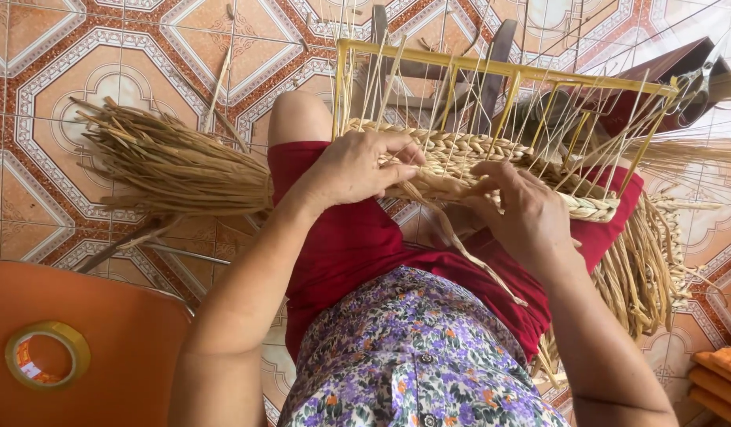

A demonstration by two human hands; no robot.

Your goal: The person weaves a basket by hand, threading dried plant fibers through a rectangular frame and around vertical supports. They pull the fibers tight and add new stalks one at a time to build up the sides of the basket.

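Straw-coloured woven band lies across your lap, running along the near lower side of the yellow wire frame that stands on your knees. Your left hand presses on the left end of the band, with the fingers curled over the braided edge and the thumb under it. Your right hand pinches a loose strand close to the band; the fingers are narrow, closed on the fibre. I judge you are in the middle of weaving one row. The next move asks you to pass this strand between the upright stakes and pull it tight, while the left hand keeps the row firm. Spare fibre bundle waits on the floor at your left.
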